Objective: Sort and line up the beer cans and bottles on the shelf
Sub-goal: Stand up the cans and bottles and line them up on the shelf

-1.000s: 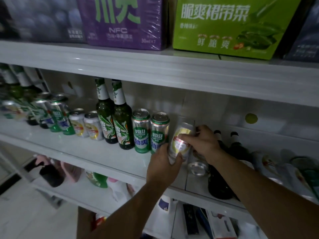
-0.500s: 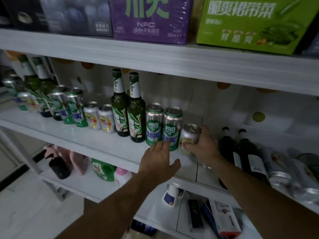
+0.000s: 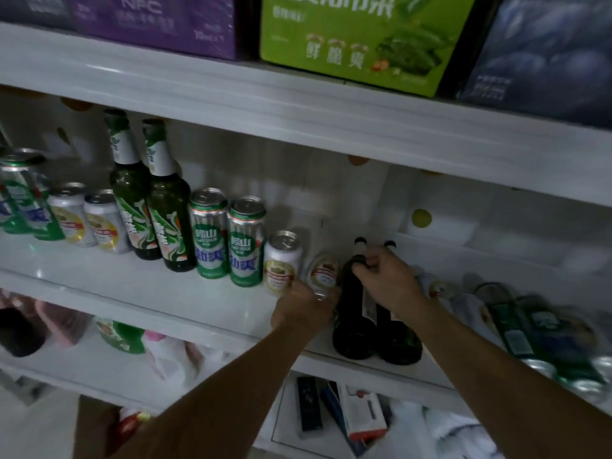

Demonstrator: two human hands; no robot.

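Centre of frame, left hand (image 3: 303,311) gripping a tilted short white can (image 3: 324,272) on the shelf (image 3: 149,286), right hand (image 3: 385,281) just right of it, fingers curled round a dark bottle (image 3: 351,326) neck

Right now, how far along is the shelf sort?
Done: green bottles, tall green cans and one short white can stand in a row. In hand: the left hand has a grip on a tilted white can beside it; the right hand holds a dark bottle by the neck. Left: the jumbled cans and bottles at the right end.
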